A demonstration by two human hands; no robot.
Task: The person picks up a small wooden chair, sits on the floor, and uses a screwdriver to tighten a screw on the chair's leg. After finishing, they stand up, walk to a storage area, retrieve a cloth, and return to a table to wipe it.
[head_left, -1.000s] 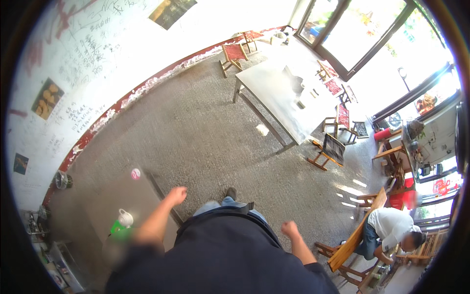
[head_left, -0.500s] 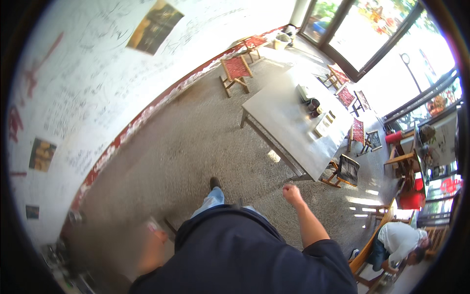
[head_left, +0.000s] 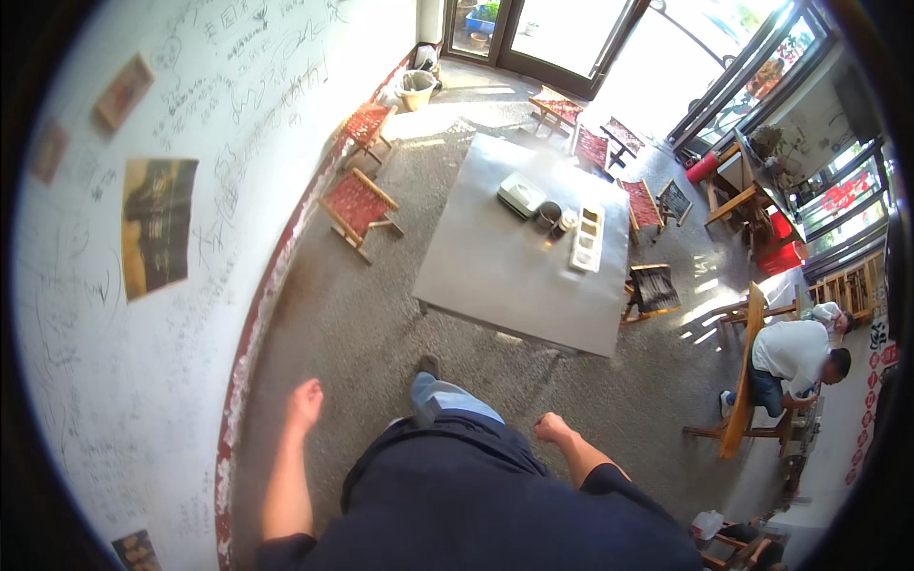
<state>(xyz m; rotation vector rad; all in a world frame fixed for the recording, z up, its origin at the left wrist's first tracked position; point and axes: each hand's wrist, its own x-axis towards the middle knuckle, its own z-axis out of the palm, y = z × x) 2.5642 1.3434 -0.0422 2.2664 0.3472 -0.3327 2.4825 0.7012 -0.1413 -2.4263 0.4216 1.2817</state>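
My left hand [head_left: 305,403] hangs out in front of my body over the floor, its fingers loosely curled and nothing seen in them. The closed right hand [head_left: 549,427] is on the other side of my waist, also with nothing visible in it. Nearest to it is a square metal-topped table [head_left: 481,271], a short way ahead and apart from both hands. On the tabletop are a pale box [head_left: 523,194], a dark round container [head_left: 547,216], a small light cup [head_left: 568,221] and a white tray with compartments [head_left: 587,240].
Red-seated folding stools [head_left: 358,202] stand along the scribbled white wall [head_left: 228,124]; more stools, one black [head_left: 653,289], line the table's right side. A bin [head_left: 416,88] is near the glass door [head_left: 562,38]. At right, people [head_left: 795,357] sit on a wooden bench [head_left: 743,381].
I have moved closer to the table and the view has turned. My left hand has swung forward from the blurred lower left. My right hand has drawn back toward my body.
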